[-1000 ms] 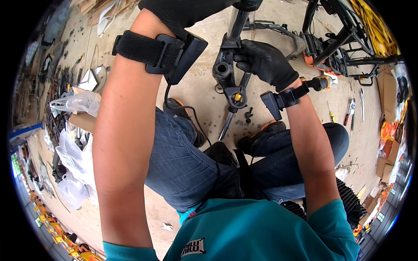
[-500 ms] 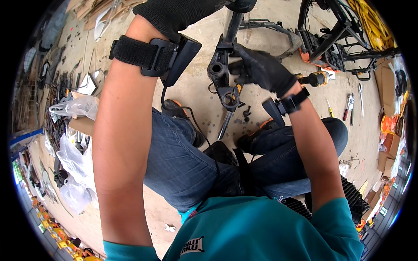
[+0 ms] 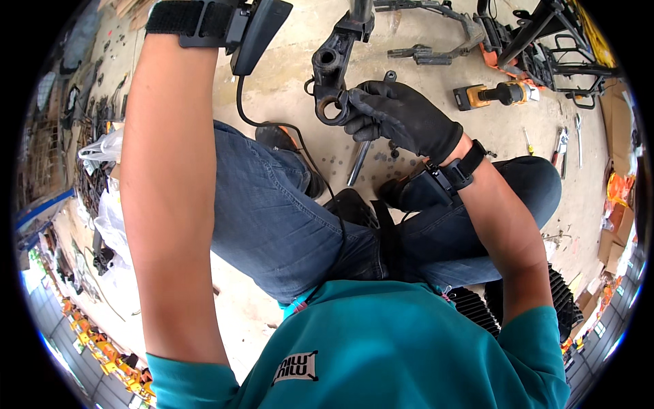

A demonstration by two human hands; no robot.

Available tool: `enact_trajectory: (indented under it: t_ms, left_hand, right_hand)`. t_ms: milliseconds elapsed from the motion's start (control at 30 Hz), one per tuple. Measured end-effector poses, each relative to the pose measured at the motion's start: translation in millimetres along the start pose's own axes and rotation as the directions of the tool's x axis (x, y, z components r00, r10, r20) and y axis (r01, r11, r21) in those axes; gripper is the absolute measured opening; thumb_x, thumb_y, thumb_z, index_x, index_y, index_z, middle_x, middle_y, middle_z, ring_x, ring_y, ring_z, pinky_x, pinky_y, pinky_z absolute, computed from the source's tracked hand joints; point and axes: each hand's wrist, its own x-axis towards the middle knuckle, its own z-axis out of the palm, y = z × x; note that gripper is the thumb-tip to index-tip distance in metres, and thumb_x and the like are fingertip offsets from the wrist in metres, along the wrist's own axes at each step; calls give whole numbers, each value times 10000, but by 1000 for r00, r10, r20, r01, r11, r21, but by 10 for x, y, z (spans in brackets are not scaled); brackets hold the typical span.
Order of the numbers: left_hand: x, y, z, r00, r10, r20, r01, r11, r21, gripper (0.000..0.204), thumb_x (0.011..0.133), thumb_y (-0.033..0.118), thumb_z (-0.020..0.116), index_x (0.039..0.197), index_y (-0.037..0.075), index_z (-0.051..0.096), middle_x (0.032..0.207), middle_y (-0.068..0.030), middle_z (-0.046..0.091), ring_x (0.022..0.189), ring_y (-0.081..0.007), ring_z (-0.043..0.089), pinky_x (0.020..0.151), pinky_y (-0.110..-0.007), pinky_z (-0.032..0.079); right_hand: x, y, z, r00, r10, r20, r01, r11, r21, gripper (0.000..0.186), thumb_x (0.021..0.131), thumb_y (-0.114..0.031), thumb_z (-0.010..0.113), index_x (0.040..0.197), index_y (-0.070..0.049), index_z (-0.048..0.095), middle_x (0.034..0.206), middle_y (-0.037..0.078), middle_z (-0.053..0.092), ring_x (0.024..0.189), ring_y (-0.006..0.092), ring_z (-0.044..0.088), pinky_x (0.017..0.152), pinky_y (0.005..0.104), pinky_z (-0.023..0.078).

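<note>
A black metal fork clamp [image 3: 328, 65] with round openings hangs from a grey tube [image 3: 362, 9] at the top middle. My right hand [image 3: 402, 117], in a black glove, is closed on the clamp's lower ring, thumb and fingers pinching its right edge. A small dark round end [image 3: 390, 76] shows just above the knuckles; I cannot make out what it belongs to. My left forearm reaches up past the top edge, so my left hand is out of the picture. Below the clamp, a metal rod [image 3: 358, 163] stands out against the floor between my shoes.
A yellow-and-black power tool [image 3: 496, 94] lies on the floor to the right, with a screwdriver [image 3: 528, 141], pliers [image 3: 560, 147] and a wrench [image 3: 579, 140] nearer. A black vehicle frame [image 3: 538, 41] stands at the far right. Plastic bags [image 3: 112, 221] lie at the left.
My left hand has gone up out of view. My right hand has moved from the clamp's upper side to its lower ring and closed on it. In the picture, the clamp sits higher.
</note>
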Motion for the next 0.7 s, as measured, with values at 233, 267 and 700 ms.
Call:
enact_trajectory:
  t_ms: [233, 267, 700]
  left_hand:
    - [-54, 51, -2, 997, -79, -8, 79, 997, 8, 222, 955, 206, 657, 1066, 15, 651, 856, -37, 613, 743, -136, 571, 710, -325, 515]
    - [-55, 18, -20, 999, -52, 13, 52, 998, 26, 233, 955, 217, 659, 1069, 14, 652, 871, -37, 616, 752, -136, 573, 718, -325, 516]
    - [31, -40, -1, 988, -23, 152, 13, 998, 66, 222, 970, 262, 619, 934, 43, 633, 771, -25, 547, 723, -148, 525, 702, -320, 459]
  right_hand:
    - [87, 137, 51, 997, -37, 68, 38, 999, -11, 327, 1014, -254, 565, 1210, 7, 582, 1093, 101, 665, 962, 178, 679, 858, 321, 568]
    - [98, 152, 41, 996, -37, 77, 38, 999, -12, 328, 1012, -250, 568, 1214, 7, 579, 1099, 98, 662, 967, 174, 676, 862, 319, 567]
    - [83, 17, 367, 995, -66, -69, 48, 970, -237, 391, 954, -394, 639, 1103, -34, 672, 894, 7, 656, 776, 87, 631, 709, 261, 554]
